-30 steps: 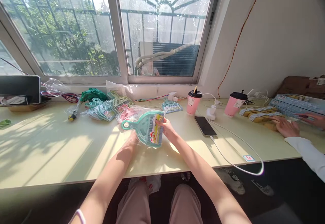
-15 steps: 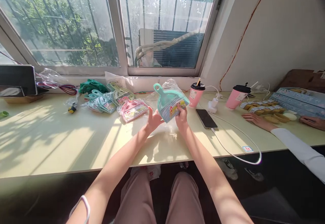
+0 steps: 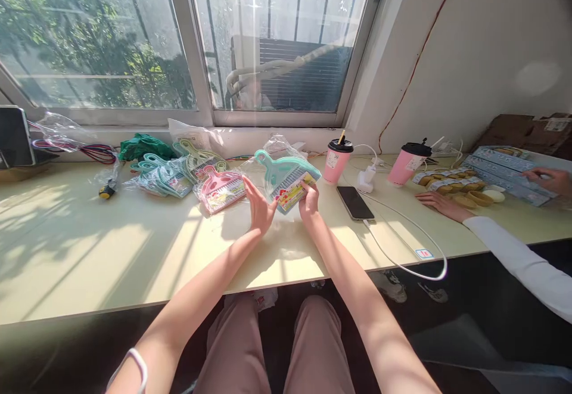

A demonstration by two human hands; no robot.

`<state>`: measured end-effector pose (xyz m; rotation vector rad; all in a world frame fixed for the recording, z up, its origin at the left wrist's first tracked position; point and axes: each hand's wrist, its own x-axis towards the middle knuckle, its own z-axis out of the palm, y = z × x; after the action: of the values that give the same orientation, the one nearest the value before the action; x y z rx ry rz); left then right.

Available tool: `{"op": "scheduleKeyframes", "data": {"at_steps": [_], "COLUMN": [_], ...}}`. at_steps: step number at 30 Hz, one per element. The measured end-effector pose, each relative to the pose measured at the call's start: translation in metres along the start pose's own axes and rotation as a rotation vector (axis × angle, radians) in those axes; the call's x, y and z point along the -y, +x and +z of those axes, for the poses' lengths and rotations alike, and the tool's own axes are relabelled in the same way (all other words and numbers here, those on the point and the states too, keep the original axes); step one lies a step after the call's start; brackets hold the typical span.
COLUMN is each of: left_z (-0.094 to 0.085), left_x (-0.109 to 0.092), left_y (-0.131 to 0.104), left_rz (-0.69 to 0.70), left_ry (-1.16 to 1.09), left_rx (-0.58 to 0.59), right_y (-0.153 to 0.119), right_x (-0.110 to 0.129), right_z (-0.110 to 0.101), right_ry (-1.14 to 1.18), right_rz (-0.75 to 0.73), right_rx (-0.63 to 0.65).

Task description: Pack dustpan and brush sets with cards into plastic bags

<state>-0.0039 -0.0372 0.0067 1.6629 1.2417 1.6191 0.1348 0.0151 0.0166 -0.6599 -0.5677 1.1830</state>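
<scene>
A turquoise dustpan and brush set (image 3: 288, 182) with a yellow printed label is held just above the table, its round handle loop toward the upper left. My right hand (image 3: 309, 201) grips its right lower edge, thumb over the label. My left hand (image 3: 261, 206) is at its lower left corner, fingers spread and upright, thumb near the edge. Behind the set lies clear plastic wrap (image 3: 277, 143). To the left rests a wrapped pink set (image 3: 221, 190), with a green-yellow set (image 3: 196, 158) behind it and several wrapped turquoise sets (image 3: 165, 176) further left.
Right of my hands stand a pink cup (image 3: 335, 164), a phone (image 3: 355, 203) on a white cable, a charger (image 3: 366, 178) and a second pink cup (image 3: 404, 167). Another person's hands (image 3: 442, 204) are at the right. A yellow-black item (image 3: 108, 189) lies left.
The turquoise set has tilted, showing more of its label. My left hand's fingers have risen beside it. The view has shifted slightly, and the other person's far hand has lifted toward the boxes.
</scene>
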Motion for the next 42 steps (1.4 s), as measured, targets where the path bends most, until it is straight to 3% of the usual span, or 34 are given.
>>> {"op": "scheduleKeyframes", "data": {"at_steps": [3, 6, 10, 18, 21, 24, 27, 29, 32, 34, 39, 42], "left_z": [0.0, 0.001, -0.002, 0.002, 0.007, 0.012, 0.015, 0.015, 0.01, 0.005, -0.003, 0.001], "left_x": [-0.01, -0.011, -0.004, -0.011, -0.013, -0.012, -0.008, -0.005, 0.001, 0.006, 0.011, 0.008], "left_y": [-0.004, -0.003, 0.003, 0.001, -0.002, -0.004, -0.005, -0.004, 0.003, 0.01, 0.017, 0.011], "left_rz": [0.195, 0.189, 0.163, 0.427, 0.497, 0.536, 0.629, 0.657, 0.499, 0.382, 0.41, 0.433], "left_ry": [0.358, 0.5, 0.509, 0.419, 0.631, 0.941, 1.066, 1.013, 0.831, 0.711, 0.701, 0.718], "left_rx": [-0.019, 0.128, 0.247, 0.325, 0.337, 0.423, 0.506, 0.417, 0.025, -0.135, 0.028, 0.057], "right_y": [-0.004, -0.01, -0.013, -0.004, -0.004, -0.002, 0.001, 0.002, -0.001, -0.005, -0.021, -0.026], "right_x": [-0.002, -0.005, -0.008, -0.007, -0.005, -0.003, 0.0, 0.001, 0.002, 0.001, -0.004, -0.007], "right_z": [0.002, 0.004, 0.004, 0.003, 0.001, -0.002, -0.005, -0.006, -0.003, 0.001, 0.008, 0.009], "right_ry": [-0.019, -0.031, -0.01, -0.037, -0.046, -0.003, -0.004, -0.003, 0.004, -0.03, -0.139, -0.213], "right_rz": [0.009, 0.034, 0.08, 0.105, 0.108, 0.105, 0.085, 0.076, 0.09, 0.1, 0.023, -0.043], "right_rx": [0.0, 0.05, 0.008, -0.151, -0.142, -0.156, -0.187, -0.167, -0.136, -0.114, 0.164, 0.16]}}
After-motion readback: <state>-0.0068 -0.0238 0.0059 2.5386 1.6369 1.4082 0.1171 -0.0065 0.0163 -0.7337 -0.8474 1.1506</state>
